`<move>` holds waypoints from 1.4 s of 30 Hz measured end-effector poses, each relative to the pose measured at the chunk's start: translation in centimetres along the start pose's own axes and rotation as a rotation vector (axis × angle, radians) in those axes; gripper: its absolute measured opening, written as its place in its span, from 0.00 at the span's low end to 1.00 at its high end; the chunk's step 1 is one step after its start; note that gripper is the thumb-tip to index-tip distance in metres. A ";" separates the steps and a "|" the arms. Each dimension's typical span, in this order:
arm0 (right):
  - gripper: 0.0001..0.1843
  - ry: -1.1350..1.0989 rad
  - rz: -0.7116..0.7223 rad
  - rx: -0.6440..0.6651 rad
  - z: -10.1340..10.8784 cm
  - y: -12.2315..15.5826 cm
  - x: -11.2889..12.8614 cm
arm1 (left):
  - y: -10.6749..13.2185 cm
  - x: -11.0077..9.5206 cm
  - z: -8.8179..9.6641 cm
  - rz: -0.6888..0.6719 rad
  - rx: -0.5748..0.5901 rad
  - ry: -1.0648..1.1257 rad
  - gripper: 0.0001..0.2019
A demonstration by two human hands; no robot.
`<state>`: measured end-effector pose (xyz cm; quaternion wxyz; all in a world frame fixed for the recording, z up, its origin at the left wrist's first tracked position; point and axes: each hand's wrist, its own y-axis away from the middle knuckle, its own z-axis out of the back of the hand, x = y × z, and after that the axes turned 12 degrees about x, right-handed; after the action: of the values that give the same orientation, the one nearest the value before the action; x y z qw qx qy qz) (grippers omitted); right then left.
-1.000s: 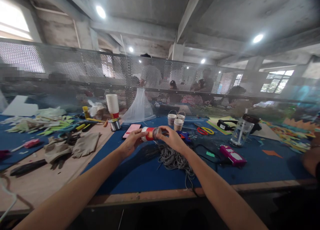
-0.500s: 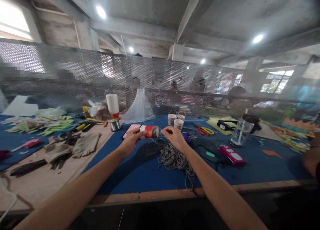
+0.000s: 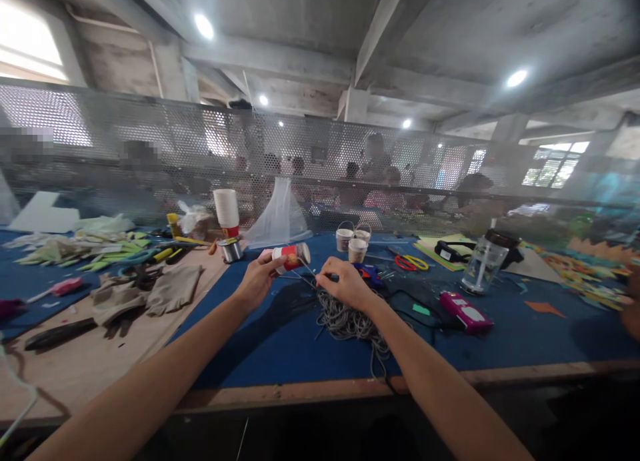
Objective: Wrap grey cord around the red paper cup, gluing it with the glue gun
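Observation:
My left hand [image 3: 259, 277] is wrapped round a red-and-white paper cup [image 3: 289, 257] lying on its side in the air, one end facing right. A thin strand of grey cord [image 3: 311, 270] runs from that end to my right hand [image 3: 344, 281], whose fingers are pinched on it. Below my right hand a loose heap of grey cord [image 3: 345, 321] lies on the blue mat [image 3: 265, 354]. Three small cups with handles [image 3: 357, 249] stand just beyond. Whether cord is fixed to the cup's end is too small to tell.
A stack of paper cups [image 3: 227, 207] stands on a tin [image 3: 231, 250] at the left. Gloves [image 3: 173, 289] lie nearby. Scissors [image 3: 409, 262], a magenta box [image 3: 466, 312] and a clear drinking cup [image 3: 483, 264] are at the right. A perforated screen [image 3: 320, 161] closes the back.
The cup has shifted slightly left and turned, its right end now tilted up and away. My right hand has moved a little down and left, and a strand now shows between it and the cup.

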<state>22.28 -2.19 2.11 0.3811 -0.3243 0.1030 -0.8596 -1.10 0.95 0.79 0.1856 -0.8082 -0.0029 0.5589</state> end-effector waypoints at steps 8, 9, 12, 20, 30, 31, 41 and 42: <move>0.14 0.347 -0.404 -0.130 4.0 0.6 -3.2 | -0.3 0.6 0.6 -0.013 0.031 0.026 0.15; 0.13 0.395 -0.512 -0.122 4.9 1.1 -4.0 | -0.3 0.6 0.5 -0.016 0.030 0.021 0.15; 0.15 0.555 -0.809 0.057 6.9 2.7 -6.3 | -0.2 0.4 0.2 -0.018 0.025 0.008 0.15; 0.21 0.462 -0.929 0.238 6.9 4.3 -9.5 | 0.1 0.2 -0.2 0.025 0.016 -0.006 0.14; 0.19 0.308 -0.718 -0.027 6.3 4.0 -7.2 | 0.0 0.0 -0.1 0.025 -0.008 -0.028 0.14; 0.19 0.298 -0.644 -0.084 6.2 3.8 -6.9 | 0.0 0.1 -0.1 0.022 -0.008 -0.031 0.14; 0.21 0.335 -0.344 -0.377 5.0 3.2 -4.8 | -0.1 0.2 0.0 0.026 -0.006 -0.024 0.16; 0.21 0.325 -0.324 -0.381 4.9 3.2 -4.6 | -0.1 0.2 0.0 0.025 -0.003 -0.024 0.15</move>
<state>29.57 -0.67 2.30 0.1499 -0.2604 0.2692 -0.9150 -0.98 1.03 0.63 0.1776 -0.8017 0.0041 0.5707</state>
